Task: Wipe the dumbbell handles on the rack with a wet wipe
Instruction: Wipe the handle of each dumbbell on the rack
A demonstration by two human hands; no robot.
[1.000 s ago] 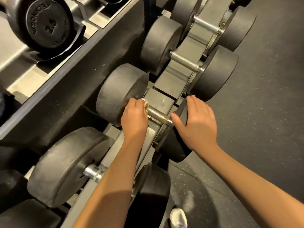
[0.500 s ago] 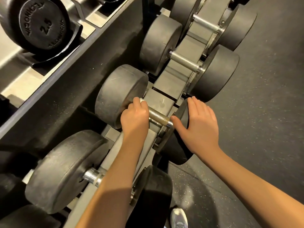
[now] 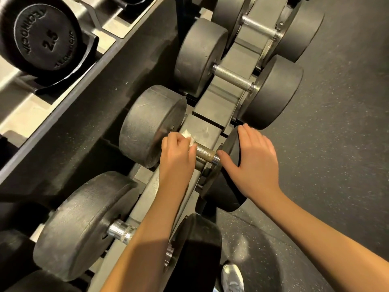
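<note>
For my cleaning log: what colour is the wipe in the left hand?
White. The crumpled wet wipe shows best in the head view.

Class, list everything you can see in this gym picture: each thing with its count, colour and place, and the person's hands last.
dumbbells: four with handles showing, black heads, metal handles, in a row on the lower rack
2.5 dumbbell: one, black, upper shelf, top left
wipe: one, white, bunched at the handle of the third dumbbell from the top
rack: one, grey, runs bottom left to top middle
floor: dark, speckled, right side
shoe: one, light grey, bottom edge
left hand: one, grips the wipe on that handle
right hand: one, rests flat on that dumbbell's right head
</note>
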